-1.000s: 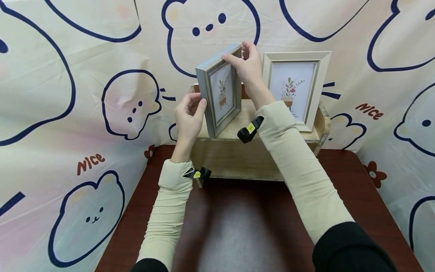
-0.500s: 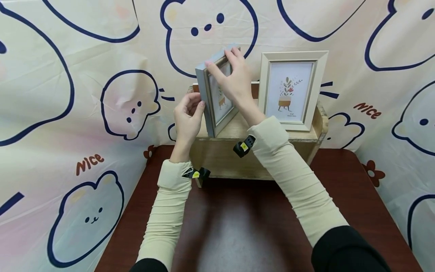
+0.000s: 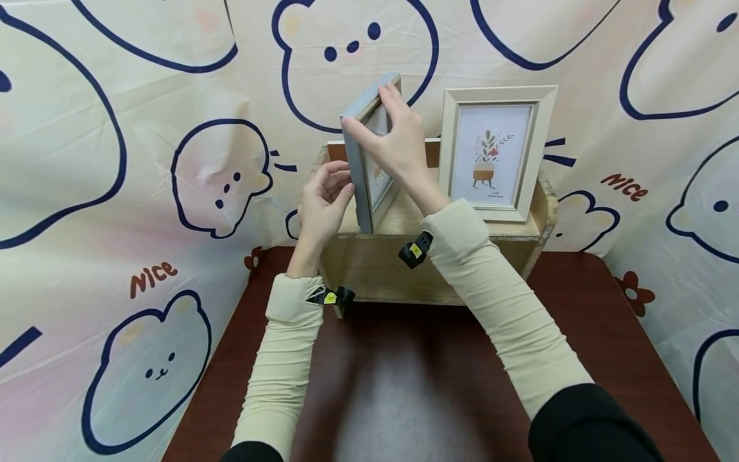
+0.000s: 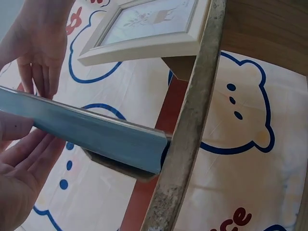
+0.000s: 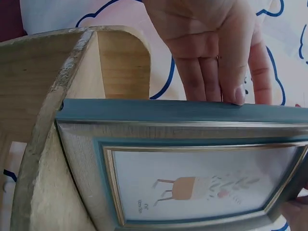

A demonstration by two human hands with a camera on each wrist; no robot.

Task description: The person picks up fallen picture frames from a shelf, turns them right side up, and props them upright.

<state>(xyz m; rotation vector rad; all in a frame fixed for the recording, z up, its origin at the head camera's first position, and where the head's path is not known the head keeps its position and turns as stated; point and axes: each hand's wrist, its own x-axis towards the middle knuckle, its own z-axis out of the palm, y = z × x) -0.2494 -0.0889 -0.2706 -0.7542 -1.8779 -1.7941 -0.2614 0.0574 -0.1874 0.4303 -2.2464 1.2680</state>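
A blue-grey picture frame [image 3: 360, 183] stands turned at an angle at the left of the wooden shelf [image 3: 398, 269], its lower front corner by the shelf's front edge. My right hand [image 3: 398, 138] spans its top, thumb at the near corner and fingers along the upper far side. At the left side edge, my left hand [image 3: 324, 205] holds on with thumb and bent fingers. The right wrist view shows left fingertips right at the blue side [image 5: 159, 110]; below it, the potted-plant print [image 5: 192, 187] faces that camera. My right arm hides part of the print in the head view.
A cream picture frame [image 3: 448, 154] with a similar plant print stands on the shelf's right part. The shelf has raised end boards [image 3: 547, 205] and sits on a dark red-brown table [image 3: 404, 398]. A cartoon-printed cloth [image 3: 225, 96] hangs behind and at the sides.
My right hand has slid from the frame's far top corner to span its top, thumb toward the near corner. The blue-grey frame has turned slightly and shifted right, my left hand following.
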